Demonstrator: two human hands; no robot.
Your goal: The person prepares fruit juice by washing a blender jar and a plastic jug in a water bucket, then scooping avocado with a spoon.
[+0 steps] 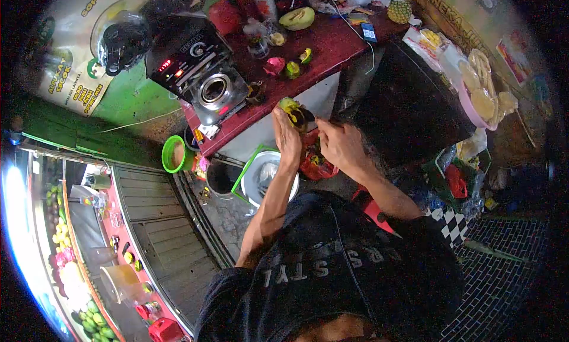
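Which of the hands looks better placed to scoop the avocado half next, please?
Probably the right hand: it is beside the avocado half, apparently free, while the left hand is cupped around the fruit and steadying it.

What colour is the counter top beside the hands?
Dark red counter top, clearest in the head view.

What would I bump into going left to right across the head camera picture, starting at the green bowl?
Green bowl → white bucket with green rim → left hand → right hand → black box → pink basket of pale slices.
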